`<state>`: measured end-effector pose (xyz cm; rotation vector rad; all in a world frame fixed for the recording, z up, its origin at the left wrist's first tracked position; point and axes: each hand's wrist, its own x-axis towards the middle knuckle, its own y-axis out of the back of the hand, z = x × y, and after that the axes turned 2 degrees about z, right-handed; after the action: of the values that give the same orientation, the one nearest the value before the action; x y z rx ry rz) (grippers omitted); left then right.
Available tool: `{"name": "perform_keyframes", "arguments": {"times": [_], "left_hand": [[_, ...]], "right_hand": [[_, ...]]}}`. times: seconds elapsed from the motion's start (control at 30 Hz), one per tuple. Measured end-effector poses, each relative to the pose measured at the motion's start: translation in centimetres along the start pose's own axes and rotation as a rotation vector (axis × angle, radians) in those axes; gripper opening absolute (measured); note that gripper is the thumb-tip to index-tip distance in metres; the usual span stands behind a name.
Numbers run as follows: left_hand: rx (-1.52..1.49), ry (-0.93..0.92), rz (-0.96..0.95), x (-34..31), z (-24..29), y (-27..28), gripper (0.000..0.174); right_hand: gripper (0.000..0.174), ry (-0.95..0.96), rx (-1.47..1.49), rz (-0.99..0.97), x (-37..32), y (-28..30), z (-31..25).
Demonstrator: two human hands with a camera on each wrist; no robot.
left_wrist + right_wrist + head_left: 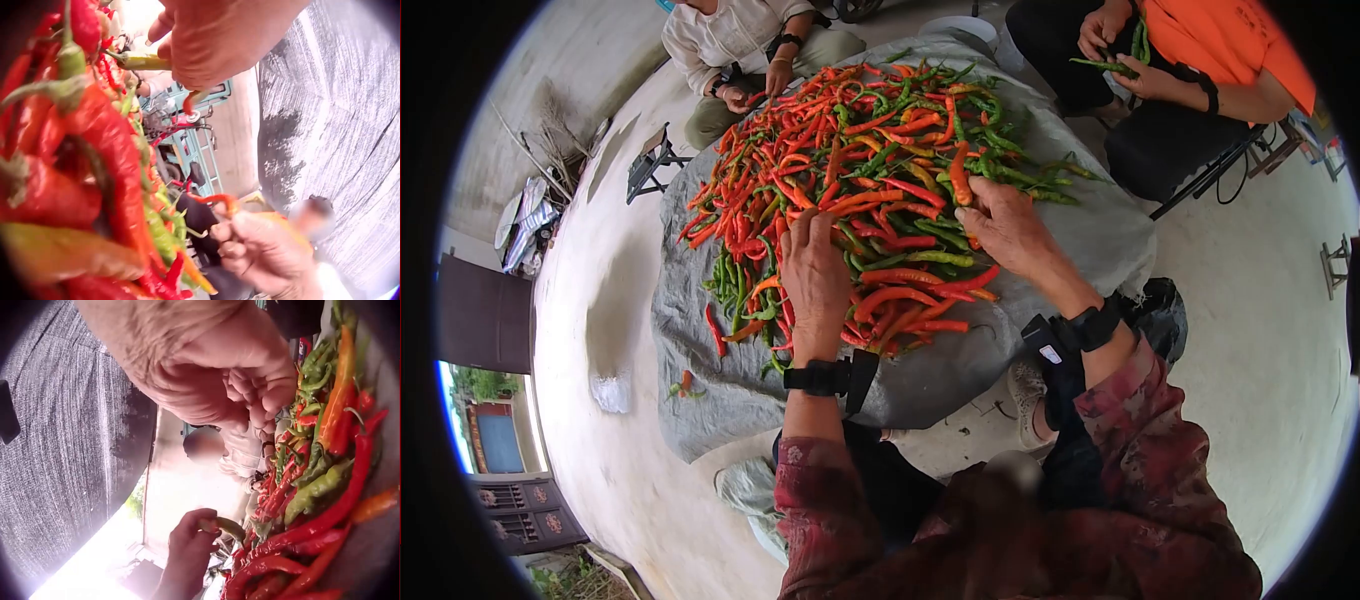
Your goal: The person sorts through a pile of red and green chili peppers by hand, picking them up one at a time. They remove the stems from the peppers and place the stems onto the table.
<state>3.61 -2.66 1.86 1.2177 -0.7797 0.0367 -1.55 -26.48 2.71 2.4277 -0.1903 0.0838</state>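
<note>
A large heap of red, orange and green chili peppers [900, 215] lies on a grey sheet [1090, 235]. At the heap's near left side, my left hand [815, 285] grips a yellow-green chili pepper [147, 61] with a reddish end; the fist hides its middle. My right hand [1010, 230], over the heap's right side, pinches an orange chili pepper [960, 175] between thumb and fingers. That pepper also shows above the fingers in the left wrist view, while in the right wrist view the hand [212, 369] hides it.
Across the heap a person in a white top [725, 45] has both hands at its edge. To the right, a person in an orange shirt [1215, 50] holds green chili peppers [1115, 68]. A folding stool [655, 163] stands left, a black bag [1160, 315] beside my right arm.
</note>
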Motion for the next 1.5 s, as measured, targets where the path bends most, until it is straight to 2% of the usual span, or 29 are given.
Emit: {"name": "perform_keyframes", "arguments": {"times": [0.03, 0.07, 0.13, 0.2, 0.27, 0.33, 0.4, 0.47, 0.5, 0.53, 0.57, 0.6, 0.63, 0.67, 0.73, 0.8, 0.87, 0.93, 1.0, 1.07, 1.1, 1.13, 1.17, 1.2, 1.23, 1.27, 1.33, 1.43, 1.5], "left_hand": [[-0.188, 0.062, 0.113, 0.3, 0.0, 1.0, 0.035], [-0.374, 0.126, 0.226, 0.4, -0.3, 1.5, 0.033], [-0.42, 0.199, 0.249, 0.1, -0.9, 1.7, 0.03], [-1.054, 0.426, 0.302, -0.2, -0.7, 1.8, 0.025], [-1.16, 0.412, 0.318, -0.1, -0.5, 2.3, 0.024], [-1.426, 0.403, 0.432, 0.1, 0.3, 3.1, 0.026], [-1.512, 0.395, 0.423, 0.0, 0.5, 4.0, 0.028], [-1.844, 0.463, 0.432, -0.3, 0.7, 4.2, 0.026], [-1.846, 0.468, 0.435, -0.6, 0.6, 4.0, 0.026], [-2.001, 0.5, 0.4, -0.9, 0.5, 3.7, 0.026], [-2.155, 0.53, 0.362, -1.1, 0.4, 3.4, 0.026], [-2.157, 0.535, 0.368, -1.2, 0.6, 3.4, 0.026], [-2.166, 0.568, 0.322, -1.2, 1.0, 3.3, 0.026], [-2.174, 0.6, 0.276, -1.2, 1.3, 3.3, 0.026], [-2.133, 0.615, 0.292, -1.3, 1.3, 3.4, 0.025], [-2.0, 0.682, 0.278, -1.5, 0.9, 3.2, 0.025], [-1.954, 0.695, 0.303, -1.9, 0.0, 3.0, 0.024], [-1.687, 0.768, 0.216, -2.3, -0.6, 2.9, 0.022], [-1.625, 0.761, 0.154, -3.0, -1.2, 1.9, 0.023], [-1.379, 0.519, 0.009, -3.5, -1.5, 0.6, 0.025], [-1.243, 0.516, -0.011, -3.3, -1.2, 0.5, 0.027], [-1.245, 0.523, -0.012, -3.3, -0.9, 0.6, 0.027], [-0.966, 0.441, -0.071, -3.1, -0.5, 0.8, 0.028], [-0.688, 0.353, -0.127, -2.8, -0.1, 1.0, 0.029], [-0.646, 0.196, -0.066, -3.1, -0.2, 0.3, 0.027], [-0.651, 0.194, -0.068, -3.1, -0.1, 0.1, 0.027], [-0.379, 0.01, -0.162, -3.2, 0.3, -0.1, 0.022], [-0.325, -0.045, -0.148, -3.3, 0.6, -0.1, 0.018], [-0.307, -0.059, -0.171, -3.3, 0.6, 0.1, 0.018]], "right_hand": [[0.027, 0.003, 0.056, 0.143, -0.3, 0.0, -0.4], [0.027, 0.001, 0.059, 0.141, -0.2, -0.1, 0.0], [0.032, 0.199, -0.139, 0.387, -0.1, -0.3, 0.3], [0.029, 0.208, -0.134, 0.342, -0.5, -0.4, 0.0], [0.027, 0.295, 0.096, 0.183, -0.8, -1.2, -1.1], [0.026, 0.325, 0.184, 0.18, -1.3, -2.3, -2.8], [0.031, 0.257, 0.345, 0.028, -1.8, -2.9, -4.6], [0.033, 0.243, 0.397, -0.009, -2.1, -4.2, -5.4], [0.036, 0.229, 0.45, -0.043, -2.2, -4.9, -5.7], [0.036, 0.228, 0.445, -0.048, -2.1, -5.6, -5.7], [0.037, 0.295, 0.453, -0.037, -2.0, -6.3, -5.7], [0.038, 0.362, 0.462, -0.026, -2.0, -6.9, -6.0], [0.027, 0.396, 0.533, -0.024, -1.7, -7.5, -6.3], [0.027, 0.396, 0.531, -0.03, -1.6, -7.5, -6.3], [0.021, 0.163, 0.549, -0.249, -1.7, -6.5, -7.5], [0.026, 0.143, 0.651, -0.239, -1.9, -6.8, -7.7], [0.026, 0.05, 0.57, -0.208, -1.6, -5.7, -8.0], [0.027, 0.058, 0.542, -0.193, -1.1, -5.0, -7.0], [0.028, 0.061, 0.44, -0.133, -0.5, -4.4, -6.0], [0.029, 0.011, 0.523, -0.119, -0.2, -3.8, -5.0], [0.028, 0.004, 0.645, -0.087, 0.3, -3.7, -4.4], [0.027, -0.005, 0.77, -0.053, 0.5, -3.6, -4.0], [0.024, -0.123, 0.869, -0.089, 0.5, -3.1, -3.4], [0.024, -0.124, 0.868, -0.088, 0.6, -3.0, -3.3], [0.024, -0.182, 0.916, -0.069, 0.7, -2.9, -3.2], [0.024, -0.241, 0.963, -0.05, 0.8, -2.7, -3.0], [0.023, -0.233, 0.964, -0.047, 1.2, -2.5, -2.3], [0.026, -0.195, 0.987, -0.045, 1.3, -2.3, -1.8], [0.029, -0.243, 1.1, 0.079, 1.2, -2.1, -1.7]]}}
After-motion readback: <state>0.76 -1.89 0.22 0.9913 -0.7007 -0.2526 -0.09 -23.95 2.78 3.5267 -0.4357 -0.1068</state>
